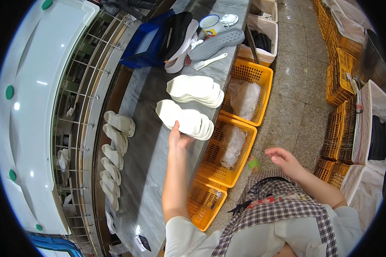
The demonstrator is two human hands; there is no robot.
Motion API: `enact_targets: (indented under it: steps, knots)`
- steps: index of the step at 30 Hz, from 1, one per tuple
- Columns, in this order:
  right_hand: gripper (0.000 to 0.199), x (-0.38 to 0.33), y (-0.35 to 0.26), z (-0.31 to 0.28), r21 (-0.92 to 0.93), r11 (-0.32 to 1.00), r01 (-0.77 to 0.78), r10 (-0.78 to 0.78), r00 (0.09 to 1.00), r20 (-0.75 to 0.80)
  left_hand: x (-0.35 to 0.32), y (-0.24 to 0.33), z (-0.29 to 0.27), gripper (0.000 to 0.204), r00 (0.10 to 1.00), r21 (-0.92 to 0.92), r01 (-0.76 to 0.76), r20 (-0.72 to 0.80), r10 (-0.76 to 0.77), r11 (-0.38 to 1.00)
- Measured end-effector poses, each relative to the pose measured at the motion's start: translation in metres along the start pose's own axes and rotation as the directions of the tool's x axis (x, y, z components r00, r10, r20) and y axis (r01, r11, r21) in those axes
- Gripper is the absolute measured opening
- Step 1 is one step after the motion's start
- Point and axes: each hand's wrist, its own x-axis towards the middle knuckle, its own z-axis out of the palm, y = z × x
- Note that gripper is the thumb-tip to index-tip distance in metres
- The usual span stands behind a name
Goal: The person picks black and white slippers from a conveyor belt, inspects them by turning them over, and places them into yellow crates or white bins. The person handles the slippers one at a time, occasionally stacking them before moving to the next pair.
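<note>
My left hand [179, 138] grips the near edge of a stack of white shoe soles [185, 120], thumb on top and the other fingers hidden beneath. The stack is over the grey marble-look bench [152, 103]; I cannot tell whether it rests there. Just beyond it lies a second stack of white soles [193, 89]. My right hand [285, 162] hangs over the floor in front of my checked apron [270, 210], holding nothing, thumb apart from loosely bent fingers. Along the bench's left side runs a row of off-white soles [111, 169], several in overlapping piles.
At the bench's far end are a blue crate [143, 43], black and pale soles, a grey sole [216, 44], a white brush [211, 61] and an enamel mug [211, 25]. Yellow baskets [230, 179] with plastic bags stand along the bench's right side. More crates [341, 77] line the right.
</note>
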Motion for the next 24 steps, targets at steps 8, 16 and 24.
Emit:
enact_targets:
  steps: [8, 16, 24]
  knots:
    - [0.024, 0.044, 0.023, 0.029, -0.023, 1.000, -0.004, 0.003, 0.999, -0.052, -0.003, 0.044, -0.050, 0.071, 0.912, 0.279, -0.249, -0.254, 0.321, 0.927]
    - [0.025, 0.084, 0.043, 0.071, -0.129, 0.981, -0.142, 0.120, 0.979, -0.166, 0.084, 0.242, -0.231, 0.064, 0.520, 0.238, -0.662, -0.537, 0.664, 0.711]
    - [0.032, 0.077, 0.059, 0.094, -0.178, 0.970, -0.165, 0.121, 0.964, -0.237, 0.133, 0.310, -0.277, 0.046, 0.678, -0.015, -0.611, -0.526, 0.514, 0.791]
